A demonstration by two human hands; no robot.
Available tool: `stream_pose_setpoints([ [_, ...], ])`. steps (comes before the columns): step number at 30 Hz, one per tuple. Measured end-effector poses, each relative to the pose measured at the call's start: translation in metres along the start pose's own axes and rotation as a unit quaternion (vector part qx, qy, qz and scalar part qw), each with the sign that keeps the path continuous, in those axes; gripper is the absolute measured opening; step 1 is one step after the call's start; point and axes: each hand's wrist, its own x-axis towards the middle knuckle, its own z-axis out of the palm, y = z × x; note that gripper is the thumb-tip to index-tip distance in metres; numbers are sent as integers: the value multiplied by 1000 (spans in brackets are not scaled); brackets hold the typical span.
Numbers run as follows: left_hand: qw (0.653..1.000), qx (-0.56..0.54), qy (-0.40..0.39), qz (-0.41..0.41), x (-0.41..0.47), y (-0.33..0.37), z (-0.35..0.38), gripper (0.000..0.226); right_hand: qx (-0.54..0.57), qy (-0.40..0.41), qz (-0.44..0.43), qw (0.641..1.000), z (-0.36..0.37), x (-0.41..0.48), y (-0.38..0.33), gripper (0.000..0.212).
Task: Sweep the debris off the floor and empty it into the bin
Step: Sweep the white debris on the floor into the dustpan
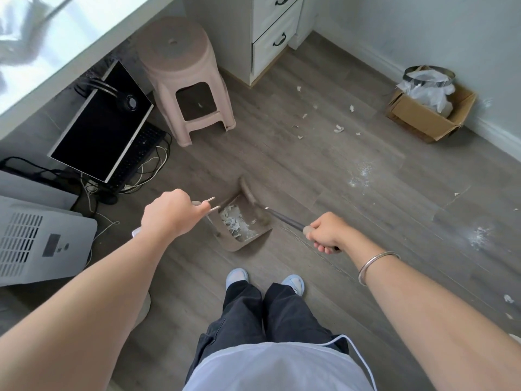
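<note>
Debris [235, 222] half gathered: white scraps heaped in the dustpan [248, 239], more strewn over the floor [282, 263] toward the bin [428, 80].

Left hand [169, 213], fingers [194, 206] curled tight round the dustpan's upright handle, steadying the pan low at the floor; right hand [328, 234], fingers wrapped round the broom [249, 193] handle, bristles set at the pan's mouth to push scraps in. Flakes [338, 128] and powder lying between pan and the lined bin, set in a cardboard box [423, 119] by the wall, likely the next stretch to clear.
</note>
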Motion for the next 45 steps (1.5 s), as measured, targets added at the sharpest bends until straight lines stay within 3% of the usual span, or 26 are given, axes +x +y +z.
stream_pose_setpoints([
  [8, 999, -6, 27, -15, 1, -18, -14, 50, 57, 22, -17, 998, -18, -18, -10, 40],
  [18, 998, 5, 53, -30, -14, -95, -36, 52, 84, 64, 13, 994, -5, -1, -29, 23],
  [22, 996, 3, 73, -54, -23, -125, -42, 56, 96, 56, 22, 994, 7, 1, -43, 11],
  [24, 994, -13, 84, -75, -24, -135, -45, 56, 90, 44, 19, 995, 13, 0, -50, 18],
  [27, 990, -33, 93, -100, -24, -146, -49, 55, 82, 29, 11, 996, 21, -1, -58, 12],
  [36, 979, -95, 113, -139, -16, -140, -57, 59, 107, -49, 7, 993, 53, -15, -75, 31],
  [42, 983, -76, 119, -120, -8, -134, -62, 61, 106, -35, 43, 993, 55, -9, -62, 11],
  [45, 984, -84, 112, -113, 0, -122, -65, 58, 113, -5, 59, 992, 40, -2, -49, 15],
])
